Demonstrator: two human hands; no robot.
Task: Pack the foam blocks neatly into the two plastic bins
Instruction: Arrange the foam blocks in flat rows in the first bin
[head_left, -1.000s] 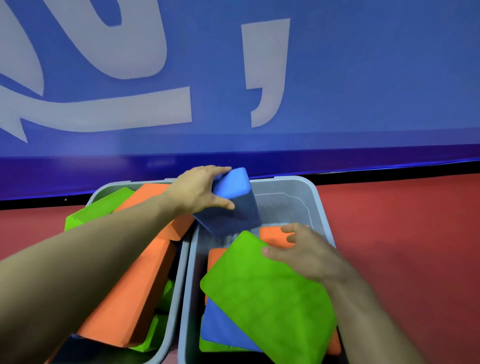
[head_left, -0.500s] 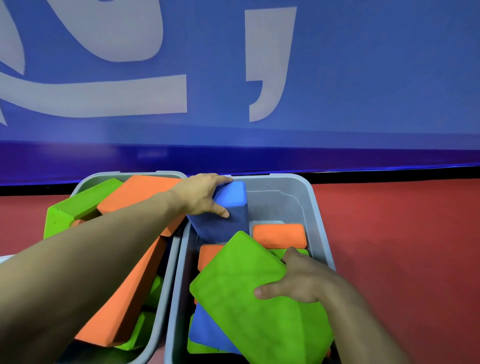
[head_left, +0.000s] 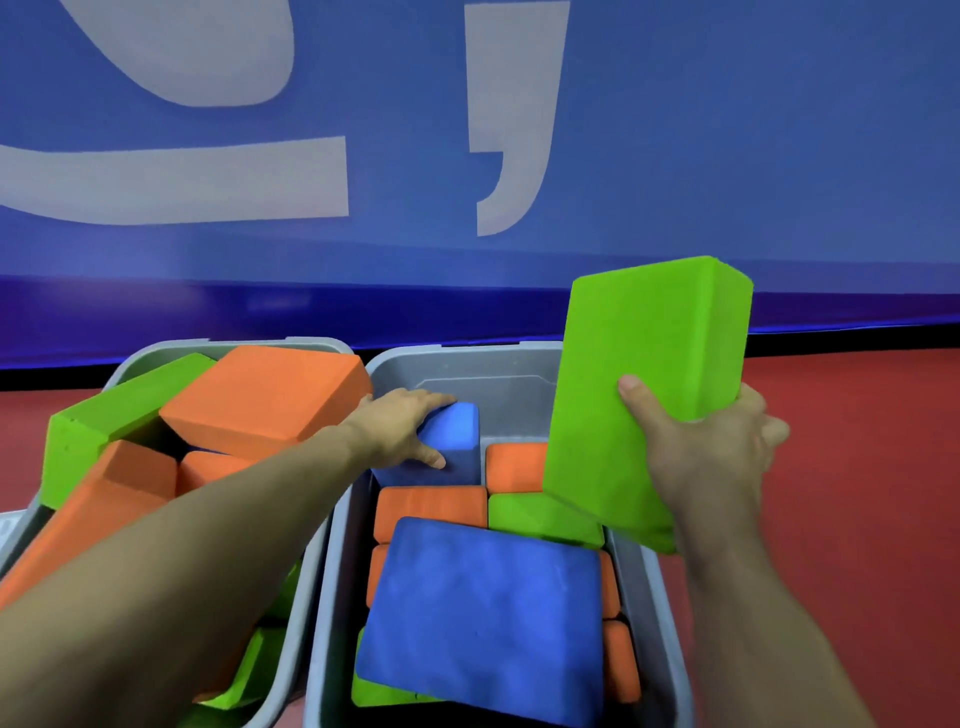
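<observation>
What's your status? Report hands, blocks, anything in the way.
Left hand gripping blue block upright in right bin. Right hand holding green block above it. Big blue block lies askew on top.

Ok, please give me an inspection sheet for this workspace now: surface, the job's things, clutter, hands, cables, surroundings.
Surface: red floor under both bins.
Job's things: left bin heaped with orange and green blocks lying askew above its rim; right bin holds orange, green and blue blocks, partly in rows; large blue block lies tilted on top of them.
Clutter: nothing seen.
Hands: left hand grips a small blue block at the right bin's far left corner; right hand holds a green block raised above the right bin's right side.
Cables: nothing seen.
Surroundings: blue wall with pale lettering behind the bins.
</observation>
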